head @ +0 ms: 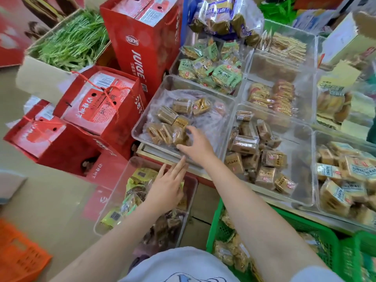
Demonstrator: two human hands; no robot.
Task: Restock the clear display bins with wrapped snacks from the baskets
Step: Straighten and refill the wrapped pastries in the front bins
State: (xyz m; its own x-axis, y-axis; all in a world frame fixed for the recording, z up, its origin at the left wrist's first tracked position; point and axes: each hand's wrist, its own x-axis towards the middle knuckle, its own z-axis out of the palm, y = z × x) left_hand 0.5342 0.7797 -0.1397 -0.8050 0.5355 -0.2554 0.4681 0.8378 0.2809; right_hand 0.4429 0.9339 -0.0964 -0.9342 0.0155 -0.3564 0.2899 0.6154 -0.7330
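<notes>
The right hand (195, 145) reaches into a clear bin (142, 127) on the counter, fingers curled around a brown wrapped snack (180, 137) among others lying there. Just below it, the left hand (166, 188) hovers flat, fingers straight, holding nothing, over a lower clear bin (114, 196) of mixed packets. Left of both hands stand red juice boxes (97, 106); a green basket (317, 237) sits right of the forearms.
</notes>
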